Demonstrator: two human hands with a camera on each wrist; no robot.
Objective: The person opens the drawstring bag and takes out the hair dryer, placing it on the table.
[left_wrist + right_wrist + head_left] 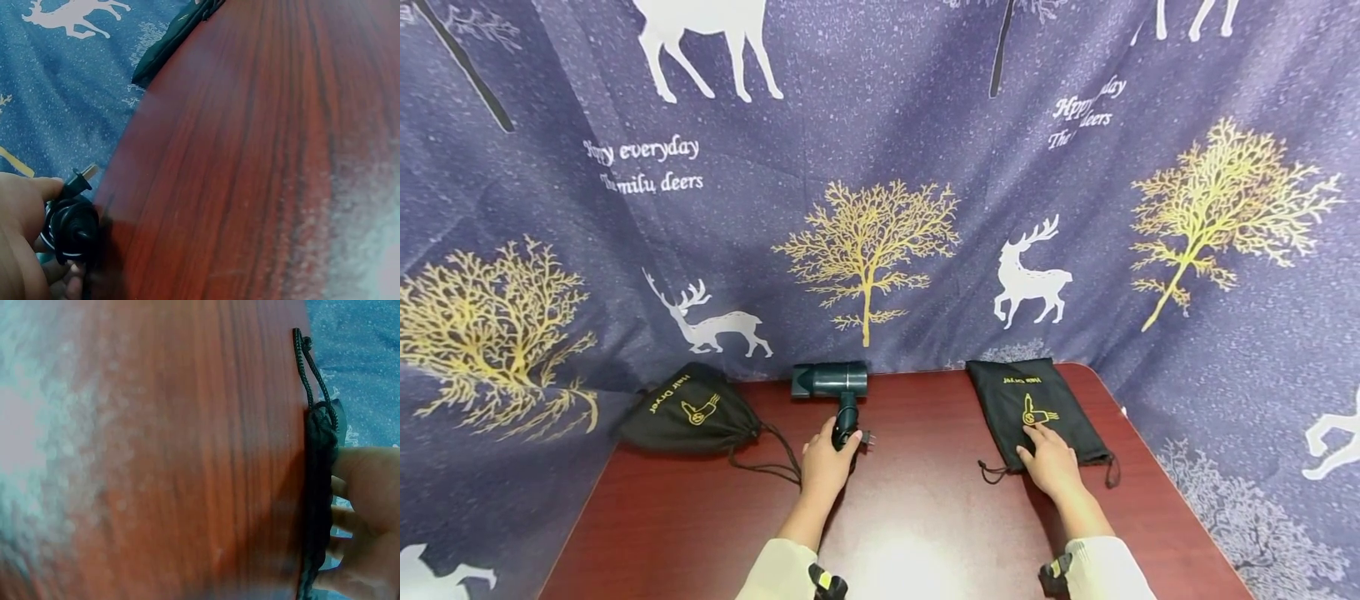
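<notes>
A dark green hair dryer [831, 380] lies near the table's back edge, nozzle to the left. My left hand [827, 462] grips it at the lower end of the handle, where the black cord [74, 228] is wound in a bundle; thumb and fingers curl round it. The plug [80, 180] sticks out beside the thumb in the left wrist view. My right hand [1051, 460] rests on a flat black drawstring bag [1011, 387] printed "Hair Dryer", its fingers on the bag's lower part. Part of the bag's drawstring [301, 365] shows in the right wrist view.
A second black drawstring bag [700, 417], fuller and bunched at its mouth, lies at the table's left back edge, its cord [775, 467] trailing toward my left hand. A blue curtain [880, 150] with deer and trees hangs behind the reddish wooden table [940, 492].
</notes>
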